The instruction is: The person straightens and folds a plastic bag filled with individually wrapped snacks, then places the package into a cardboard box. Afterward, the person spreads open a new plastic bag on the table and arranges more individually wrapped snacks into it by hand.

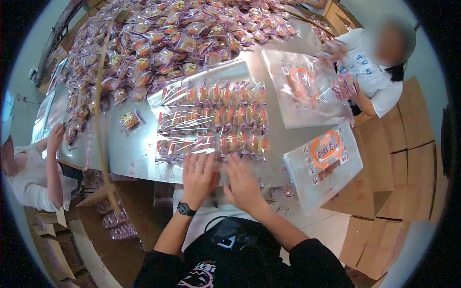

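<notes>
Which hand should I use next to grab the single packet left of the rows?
Probably your left hand: it's nearer the single packet, with your right hand farther across.

Near the centre, the right hand (243,185) is blurred; at the top, the packet heap (158,43) is cut off, as is the black shirt (249,269) at the bottom

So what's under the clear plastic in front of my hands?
Three rows of packs show through the plastic. Glare hides some detail at left, and whatever lies beneath the packs is covered.
</notes>
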